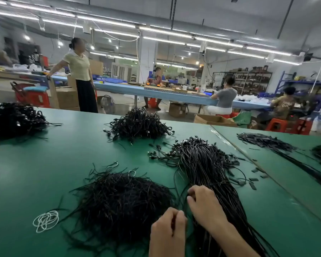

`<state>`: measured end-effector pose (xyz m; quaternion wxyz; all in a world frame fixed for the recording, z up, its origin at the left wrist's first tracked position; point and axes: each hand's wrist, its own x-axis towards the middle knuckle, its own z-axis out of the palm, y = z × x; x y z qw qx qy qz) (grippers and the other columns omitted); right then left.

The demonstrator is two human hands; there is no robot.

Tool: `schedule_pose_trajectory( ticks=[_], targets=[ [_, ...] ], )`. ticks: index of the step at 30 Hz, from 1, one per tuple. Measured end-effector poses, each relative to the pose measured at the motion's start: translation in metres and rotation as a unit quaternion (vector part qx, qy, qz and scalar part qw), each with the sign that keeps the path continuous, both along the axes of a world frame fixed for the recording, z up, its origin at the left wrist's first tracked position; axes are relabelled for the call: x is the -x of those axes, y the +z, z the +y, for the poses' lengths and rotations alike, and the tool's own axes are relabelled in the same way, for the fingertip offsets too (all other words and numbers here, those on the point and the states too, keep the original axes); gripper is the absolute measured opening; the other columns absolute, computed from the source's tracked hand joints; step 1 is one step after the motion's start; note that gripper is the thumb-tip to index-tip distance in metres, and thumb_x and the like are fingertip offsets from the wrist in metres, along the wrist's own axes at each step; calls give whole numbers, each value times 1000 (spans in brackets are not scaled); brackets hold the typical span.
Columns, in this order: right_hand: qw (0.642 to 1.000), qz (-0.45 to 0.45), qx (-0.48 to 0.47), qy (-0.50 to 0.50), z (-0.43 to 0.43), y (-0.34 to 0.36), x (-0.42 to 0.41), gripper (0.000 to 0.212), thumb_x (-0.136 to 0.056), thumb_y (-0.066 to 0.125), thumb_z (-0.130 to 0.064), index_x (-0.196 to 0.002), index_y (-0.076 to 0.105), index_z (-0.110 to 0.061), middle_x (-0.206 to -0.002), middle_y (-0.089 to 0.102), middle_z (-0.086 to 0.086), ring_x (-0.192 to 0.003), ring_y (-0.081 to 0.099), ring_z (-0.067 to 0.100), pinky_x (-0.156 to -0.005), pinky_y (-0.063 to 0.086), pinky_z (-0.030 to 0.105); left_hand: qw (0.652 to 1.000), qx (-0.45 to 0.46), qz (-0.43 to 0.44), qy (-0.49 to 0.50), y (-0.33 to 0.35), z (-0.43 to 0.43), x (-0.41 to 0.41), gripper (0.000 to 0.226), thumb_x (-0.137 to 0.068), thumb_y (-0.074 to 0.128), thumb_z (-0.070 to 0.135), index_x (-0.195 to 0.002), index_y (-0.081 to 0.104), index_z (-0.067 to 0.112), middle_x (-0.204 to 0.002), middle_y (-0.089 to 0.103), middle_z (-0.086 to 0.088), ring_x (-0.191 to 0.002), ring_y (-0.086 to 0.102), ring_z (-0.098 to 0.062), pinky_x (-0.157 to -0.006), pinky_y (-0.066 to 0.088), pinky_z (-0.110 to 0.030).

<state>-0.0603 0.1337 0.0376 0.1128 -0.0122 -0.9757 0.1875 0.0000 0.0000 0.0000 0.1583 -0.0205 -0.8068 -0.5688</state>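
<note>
A long bundle of black cables (206, 164) with connectors at its far end lies across the green table (44, 173), running toward me. My right hand (204, 206) rests on the near part of this bundle, fingers curled and pinching a thin black cable. My left hand (168, 232) is a fist at the bottom centre, gripping thin black strands between fingers and thumb. A loose heap of short black ties (122, 203) sits just left of my hands.
Two more heaps of black cables (137, 125) (13, 119) lie farther back. White rubber bands (45, 220) lie near left. Flat black strips (265, 141) cover the adjoining table on the right. A person (80, 75) stands beyond the table; others sit at a blue bench.
</note>
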Motion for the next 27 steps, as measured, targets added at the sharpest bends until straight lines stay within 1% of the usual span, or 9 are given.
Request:
schedule_pose_trajectory(
  ticks=[2, 4, 9, 11, 14, 16, 19, 23, 27],
  targets=[
    [995, -54, -72, -44, 1, -7, 23, 32, -101, 46, -24, -131, 51, -14, -131, 50, 6, -119, 52, 22, -96, 46, 31, 996, 61, -51, -45, 6, -3, 16, 24, -100, 51, 36, -77, 53, 31, -71, 60, 5, -64, 55, -4, -64, 44, -17],
    [984, -89, -134, -76, 1, -19, 38, 30, -101, 43, -22, -129, 50, -13, -136, 47, 9, -122, 49, 25, -99, 45, 33, 990, 119, -56, -54, 4, -4, 35, 24, -100, 48, 40, -77, 47, 33, -77, 59, 8, -70, 55, -3, -65, 42, -15],
    [971, -82, -201, -98, 9, -42, 59, 16, -98, 50, -20, -113, 56, -21, -119, 58, 1, -109, 54, 20, -89, 46, 29, 974, 197, -78, -84, -11, -12, 73, 16, -100, 47, 41, -87, 50, 32, -89, 61, 12, -77, 57, -6, -64, 41, -21],
    [982, -75, -132, -113, 16, -40, 63, 11, -99, 51, -21, -107, 58, -23, -107, 61, -4, -99, 57, 16, -78, 49, 27, 974, 189, -82, -98, -15, -15, 81, 16, -100, 50, 37, -85, 51, 33, -86, 61, 12, -74, 57, -6, -63, 46, -23],
    [989, -60, 61, -123, 25, -28, 69, 5, -97, 56, -21, -99, 61, -22, -80, 55, -10, -69, 53, 7, -54, 42, 26, 977, 174, -69, -104, -15, -20, 87, 11, -100, 53, 25, -91, 57, 29, -89, 63, 10, -78, 60, -8, -75, 56, -33],
    [980, -41, 171, -97, 25, -16, 74, 5, -97, 59, -20, -94, 63, -19, -74, 57, -10, -64, 53, 4, -53, 43, 26, 977, 189, -35, -98, -13, -23, 92, 14, -99, 53, 17, -107, 59, 27, -100, 62, 8, -90, 61, -9, -84, 55, -35],
    [949, -38, 313, -16, 7, -3, 73, 9, -97, 58, -14, -94, 66, -13, -81, 67, 0, -69, 63, 11, -65, 55, 32, 965, 233, 40, -113, -8, -25, 104, 47, -94, 55, 9, -134, 47, 33, -119, 55, 5, -101, 57, -14, -91, 51, -37],
    [947, -2, 299, 115, -18, 12, 52, 18, -98, 58, -24, -81, 65, -25, -74, 63, -9, -67, 57, 4, -62, 44, 18, 965, 224, 51, -125, 3, -20, 126, 73, -89, 65, 10, -149, 31, 33, -133, 45, -3, -109, 57, -21, -97, 50, -42],
    [930, 3, 250, 269, -31, 27, 11, 29, -95, 62, -32, -67, 65, -26, -59, 60, -14, -54, 51, 1, -56, 38, 15, 977, 152, 73, -132, 10, -29, 140, 58, -96, 59, 12, -146, 39, 34, -137, 44, -3, -117, 48, -14, -101, 45, -37]
  ],
)
